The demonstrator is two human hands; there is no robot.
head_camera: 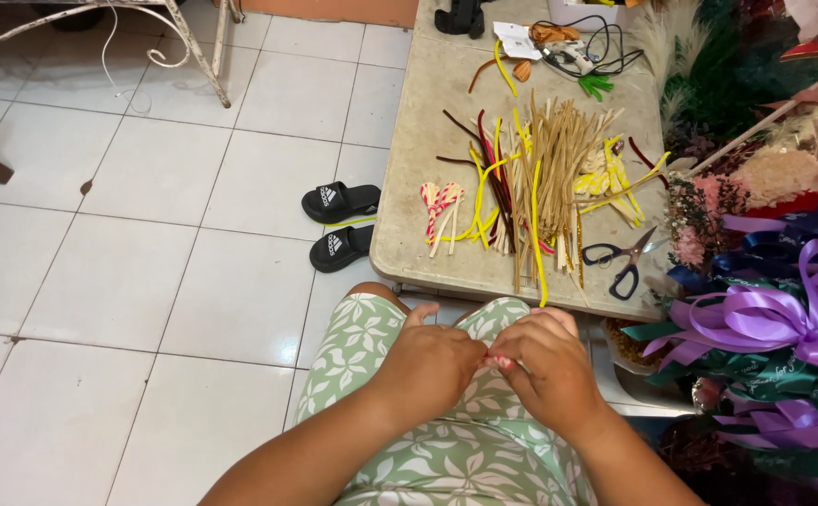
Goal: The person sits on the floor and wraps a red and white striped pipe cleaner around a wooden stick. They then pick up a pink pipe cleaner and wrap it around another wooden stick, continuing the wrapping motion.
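A seated person's left hand (432, 361) and right hand (545, 365) meet fingertip to fingertip over a lap in green leaf-print fabric, both pinching a small pink-and-white piece (499, 360), largely hidden between the fingers. Just beyond the knees, a beige worktop (427, 141) carries a heap of tan, yellow and dark red craft stems (540, 178), with black-handled scissors (622, 258) at its near right. Purple ribbon bows (774, 319) crowd the right; black slippers (338, 220) lie on the white tiled floor (146, 234).

Both hands, left (430, 361) and right (547, 367), pinched on a small pink piece (500, 360); table (427, 141) beyond
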